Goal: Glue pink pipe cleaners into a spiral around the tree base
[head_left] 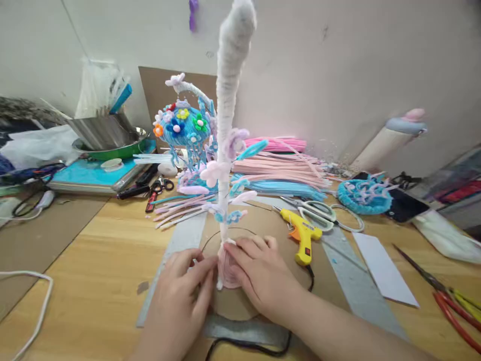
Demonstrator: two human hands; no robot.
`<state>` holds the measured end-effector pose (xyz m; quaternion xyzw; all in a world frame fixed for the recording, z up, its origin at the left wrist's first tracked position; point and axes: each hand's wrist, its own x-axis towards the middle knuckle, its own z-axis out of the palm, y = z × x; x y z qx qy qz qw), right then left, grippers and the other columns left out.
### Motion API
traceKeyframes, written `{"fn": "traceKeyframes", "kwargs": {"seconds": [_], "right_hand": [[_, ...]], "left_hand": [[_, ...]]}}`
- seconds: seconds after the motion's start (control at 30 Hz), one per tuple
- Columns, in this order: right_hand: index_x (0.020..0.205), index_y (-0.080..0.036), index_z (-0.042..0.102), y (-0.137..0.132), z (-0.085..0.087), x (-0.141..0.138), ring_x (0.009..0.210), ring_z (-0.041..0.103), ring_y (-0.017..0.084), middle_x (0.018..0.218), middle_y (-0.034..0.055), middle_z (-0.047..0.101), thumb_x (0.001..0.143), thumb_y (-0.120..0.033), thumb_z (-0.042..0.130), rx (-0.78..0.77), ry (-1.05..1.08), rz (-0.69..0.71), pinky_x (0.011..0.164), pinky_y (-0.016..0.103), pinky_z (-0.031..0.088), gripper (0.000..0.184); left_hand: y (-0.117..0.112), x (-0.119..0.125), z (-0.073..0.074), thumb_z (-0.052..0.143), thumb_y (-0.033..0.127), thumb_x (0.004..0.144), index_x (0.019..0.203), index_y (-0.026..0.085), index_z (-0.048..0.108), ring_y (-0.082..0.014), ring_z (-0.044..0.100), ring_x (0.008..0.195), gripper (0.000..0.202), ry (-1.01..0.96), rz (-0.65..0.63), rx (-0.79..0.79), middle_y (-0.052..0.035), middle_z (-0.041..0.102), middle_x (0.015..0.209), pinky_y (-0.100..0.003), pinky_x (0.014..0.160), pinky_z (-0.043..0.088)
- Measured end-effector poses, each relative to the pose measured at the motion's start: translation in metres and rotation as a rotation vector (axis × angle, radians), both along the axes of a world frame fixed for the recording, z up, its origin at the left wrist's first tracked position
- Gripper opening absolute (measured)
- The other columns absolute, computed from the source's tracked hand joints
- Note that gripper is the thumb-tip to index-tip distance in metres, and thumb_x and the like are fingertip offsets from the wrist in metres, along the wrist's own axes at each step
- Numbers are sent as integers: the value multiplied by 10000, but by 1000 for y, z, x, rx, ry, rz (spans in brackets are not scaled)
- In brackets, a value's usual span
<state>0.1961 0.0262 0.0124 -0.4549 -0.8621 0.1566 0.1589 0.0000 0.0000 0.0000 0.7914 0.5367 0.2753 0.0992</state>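
A tall white fuzzy stem point(227, 115) made of pipe cleaners stands upright on a brown cardboard sheet point(263, 225), with small pink and blue flowers and loops on its lower part. Its base is a pale pink coiled disc point(226, 271). My left hand point(184, 291) presses its fingertips against the left side of that base. My right hand point(259, 273) cups the right side of the base, fingers curled round it. Both hands hold the piece upright.
A yellow glue gun point(301, 235) lies right of my hands, white scissors point(319, 210) behind it. Pink and blue pipe cleaners point(278, 170) are piled at the back beside a blue flowered ornament point(184, 128). Red-handled pliers point(447, 296) lie far right; a metal bowl point(108, 138) back left.
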Motion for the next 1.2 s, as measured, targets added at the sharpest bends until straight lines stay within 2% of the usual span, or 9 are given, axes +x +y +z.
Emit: {"fn": "traceKeyframes", "kwargs": {"seconds": [0.4, 0.57, 0.87, 1.2], "right_hand": [[1298, -237, 492, -1, 3, -2, 1097, 446, 250, 1205, 68, 585, 971, -271, 369, 12, -5, -1, 897, 428, 243, 351], [1298, -235, 491, -1, 2, -1, 1089, 449, 248, 1207, 63, 586, 965, -265, 381, 15, 2, -5, 897, 430, 239, 352], [1298, -228, 496, -2, 1, -2, 1088, 447, 253, 1207, 71, 590, 966, -269, 380, 20, 4, -4, 900, 431, 239, 354], [1308, -247, 482, -3, 1, -3, 1091, 448, 252, 1213, 62, 583, 957, -264, 396, 22, -11, -13, 911, 433, 243, 362]], "left_hand": [[0, 3, 4, 435, 209, 918, 1077, 246, 656, -202, 525, 931, 275, -54, -46, -83, -59, 550, 974, -345, 796, 462], [0, 5, 2, 453, 258, 911, 1135, 239, 625, -221, 523, 977, 283, -84, 31, -100, -61, 562, 1017, -378, 840, 459], [3, 2, 0, 422, 272, 926, 1192, 256, 608, -219, 501, 1026, 326, -165, -43, -212, -52, 555, 1041, -381, 899, 432], [3, 4, 1, 404, 322, 933, 1234, 245, 571, -240, 462, 1068, 352, -207, -37, -291, -66, 516, 1091, -418, 933, 391]]}}
